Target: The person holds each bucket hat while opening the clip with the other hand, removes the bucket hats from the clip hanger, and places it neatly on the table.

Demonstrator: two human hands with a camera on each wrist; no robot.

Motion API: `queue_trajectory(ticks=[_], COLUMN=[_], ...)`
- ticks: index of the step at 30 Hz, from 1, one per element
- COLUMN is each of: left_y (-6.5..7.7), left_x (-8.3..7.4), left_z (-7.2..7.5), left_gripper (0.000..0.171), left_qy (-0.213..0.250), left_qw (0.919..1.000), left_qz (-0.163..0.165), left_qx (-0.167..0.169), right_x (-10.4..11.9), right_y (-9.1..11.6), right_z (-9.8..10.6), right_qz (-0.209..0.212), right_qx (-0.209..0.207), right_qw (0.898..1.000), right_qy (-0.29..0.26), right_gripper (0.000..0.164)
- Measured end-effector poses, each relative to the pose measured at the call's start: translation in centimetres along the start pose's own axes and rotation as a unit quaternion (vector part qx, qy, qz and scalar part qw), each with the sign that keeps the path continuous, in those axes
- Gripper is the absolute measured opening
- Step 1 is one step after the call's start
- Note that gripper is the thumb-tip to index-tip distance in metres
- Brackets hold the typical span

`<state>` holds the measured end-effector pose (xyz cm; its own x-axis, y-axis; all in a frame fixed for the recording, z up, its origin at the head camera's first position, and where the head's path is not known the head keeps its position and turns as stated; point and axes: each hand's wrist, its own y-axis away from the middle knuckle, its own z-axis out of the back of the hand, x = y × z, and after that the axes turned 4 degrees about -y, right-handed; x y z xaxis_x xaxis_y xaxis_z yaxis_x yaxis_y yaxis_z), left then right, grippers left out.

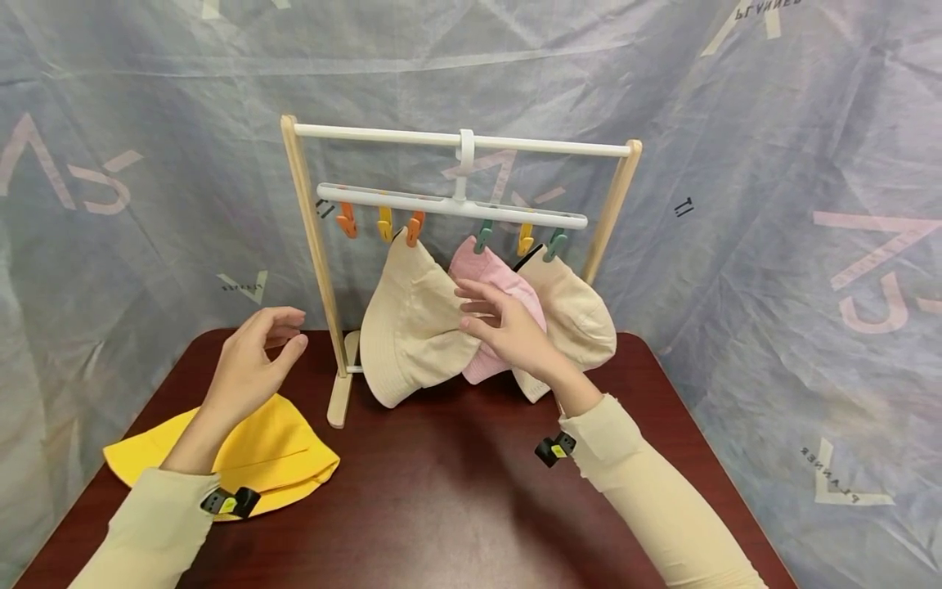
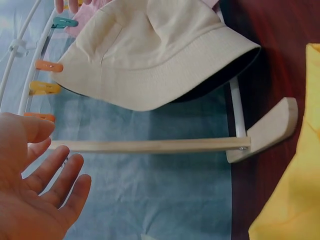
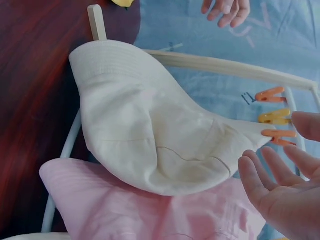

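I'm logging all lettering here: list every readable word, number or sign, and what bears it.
"PLANNER": grey backdrop, top right, flipped.
"PLANNER": backdrop, left, reversed.
"PLANNER": backdrop, lower right, reversed.
Large pink characters, small dark marks on backdrop: unclear.
Wrist devices: markings too small to read.
Hats: nothing readable.

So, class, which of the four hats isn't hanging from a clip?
The yellow hat: it lies on the table, at the left. The pink hat and both cream hats each hang from a clip.
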<state>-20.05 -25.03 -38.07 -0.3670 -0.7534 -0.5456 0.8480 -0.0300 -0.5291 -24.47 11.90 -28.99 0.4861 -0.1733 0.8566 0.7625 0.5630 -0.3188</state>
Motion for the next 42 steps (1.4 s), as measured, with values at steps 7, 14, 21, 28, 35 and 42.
queue_trajectory(ticks=[7,14,21,28,35,42], left_y=[-1.7,-3.5,-5.1,-6.9,-8.2,-9.0], left_x=[-0.8,-1.3,-1.8,-2.2,-2.4,-3.1], left_z=[-0.9,-1.5,-2.3,-3.6,-4.8,-5.8], left_gripper=[0.036,0.037,0.039,0.041,0.040,0.040], left_qy=[0.027,0.046,0.077,0.095,0.109,0.112], left_qw=[0.9996,0.9987,0.9968,0.9950,0.9939,0.9937], left_qz=[-0.006,-0.011,-0.010,-0.023,-0.015,-0.006], left_qx=[0.009,0.016,0.018,0.018,0.009,0.002], right_x=[-2.2,-2.0,-1.5,-1.4,-1.1,1.6], right_y=[-0.9,-1.5,-2.0,-2.8,-3.5,-3.4], right_z=[0.8,1.2,1.3,1.6,1.7,1.2], right_qz=[0.005,-0.004,0.003,0.007,0.012,0.006], right_qx=[-0.016,-0.034,-0.048,-0.048,-0.040,-0.033], right_qw=[1.000,0.999,0.999,0.998,0.998,0.998], right_qy=[0.001,0.010,0.021,0.041,0.047,0.049], right_gripper=[0.053,0.052,0.053,0.056,0.055,0.053])
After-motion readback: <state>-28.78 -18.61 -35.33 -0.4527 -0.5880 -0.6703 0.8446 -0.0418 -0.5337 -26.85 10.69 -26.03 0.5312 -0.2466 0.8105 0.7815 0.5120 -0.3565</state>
